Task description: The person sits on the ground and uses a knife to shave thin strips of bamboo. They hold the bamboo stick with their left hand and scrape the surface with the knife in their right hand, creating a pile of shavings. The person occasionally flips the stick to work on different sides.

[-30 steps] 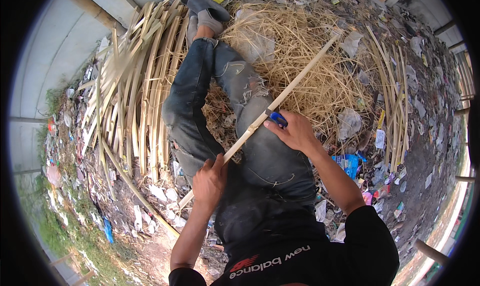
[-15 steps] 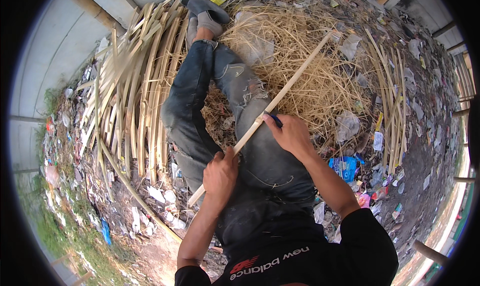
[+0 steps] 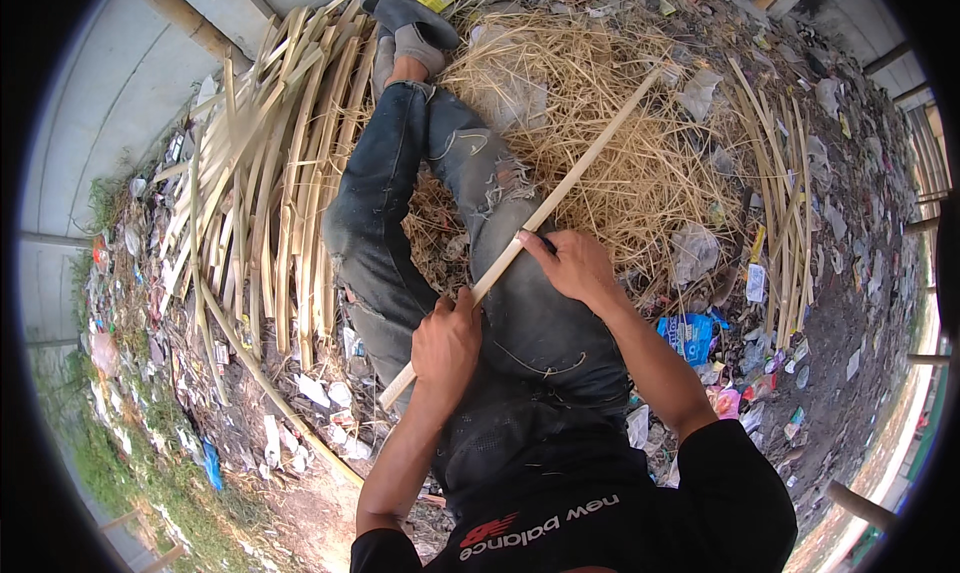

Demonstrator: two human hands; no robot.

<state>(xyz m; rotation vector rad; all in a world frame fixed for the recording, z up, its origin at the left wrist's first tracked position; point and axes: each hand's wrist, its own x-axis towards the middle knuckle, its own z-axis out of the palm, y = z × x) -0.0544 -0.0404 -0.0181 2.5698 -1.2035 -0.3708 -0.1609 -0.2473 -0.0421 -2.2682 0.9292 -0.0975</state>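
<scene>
A long, pale bamboo strip (image 3: 585, 160) lies slantwise across my thighs, its far end over the shavings and its near end by my left hip. My left hand (image 3: 447, 345) is closed round its lower part. Higher up, my right hand (image 3: 577, 266) grips a small dark-handled knife (image 3: 548, 244), with the thumb pressed on the strip. Fingers hide most of the knife, and its blade cannot be made out. Under the strip are my dark, torn jeans (image 3: 545, 313), the legs stretched out and crossed at the ankles.
Many split bamboo strips (image 3: 290, 173) are piled left of my legs. Curly shavings (image 3: 620, 163) heap up on the right, with a smaller bundle of strips (image 3: 785, 193) beyond. Litter covers the ground, including a blue wrapper (image 3: 687, 339). A pale wall (image 3: 90, 143) stands at left.
My right hand has slid slightly down the strip toward my left hand, the knife turning a little with it. The left hand has shifted slightly; the strip keeps nearly the same slant.
</scene>
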